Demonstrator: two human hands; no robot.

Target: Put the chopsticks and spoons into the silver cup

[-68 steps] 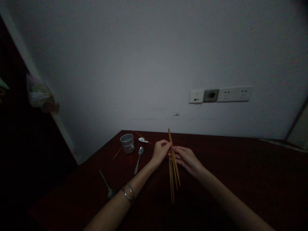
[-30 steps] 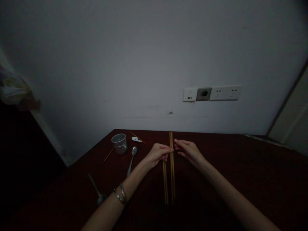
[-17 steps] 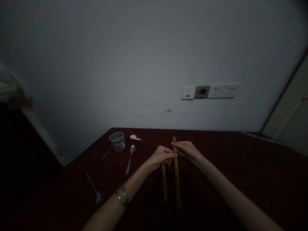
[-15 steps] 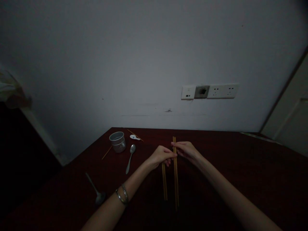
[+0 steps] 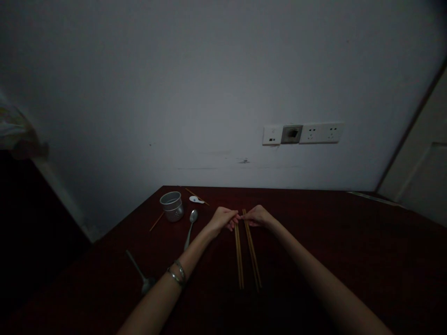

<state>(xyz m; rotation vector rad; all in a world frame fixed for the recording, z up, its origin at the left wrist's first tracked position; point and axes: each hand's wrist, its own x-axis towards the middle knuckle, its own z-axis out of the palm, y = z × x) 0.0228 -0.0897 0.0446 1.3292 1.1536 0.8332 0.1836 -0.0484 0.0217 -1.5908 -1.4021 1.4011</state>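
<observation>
My right hand (image 5: pixel 257 216) pinches the upper end of a pair of wooden chopsticks (image 5: pixel 253 253), which slants down toward me over the dark red table. Just left of it, a second pair of chopsticks (image 5: pixel 239 260) runs almost parallel, a narrow gap between the two pairs. My left hand (image 5: pixel 223 218) is closed at the top of that left pair, thumb and forefinger together and close to my right fingertips. The left pair's upper tips are partly covered by my left fingers, and whether they grip it is unclear. Bracelets (image 5: pixel 176 272) circle my left wrist.
A metal cup (image 5: pixel 172 207) with holes stands on the table (image 5: pixel 331 242) at the back left. Around it lie a white spoon (image 5: pixel 196 199), single chopsticks (image 5: pixel 157 222) and a metal spoon (image 5: pixel 190 225). A ladle (image 5: pixel 136 266) lies nearer, partly behind my left forearm.
Both hands have moved a little left. The right pair has come down and now slants, its top nearer the left pair. My left fingers have left the right pair.
</observation>
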